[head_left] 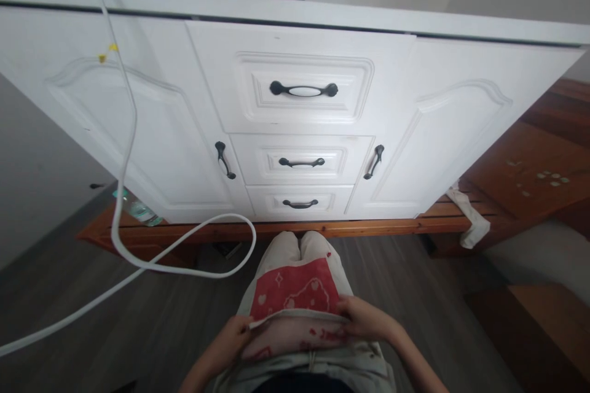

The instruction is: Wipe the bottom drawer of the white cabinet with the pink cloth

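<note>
A red cloth with white heart and outline prints lies over my lap, on light trousers. My left hand pinches the cloth's near left edge. My right hand grips the near right edge. Between the hands the edge is folded back, showing the paler underside with red marks.
A white cabinet with three drawers and two doors stands right in front of my knees on a wooden base. A white cable hangs from its top and loops over the dark floor at left. Wooden furniture is at right.
</note>
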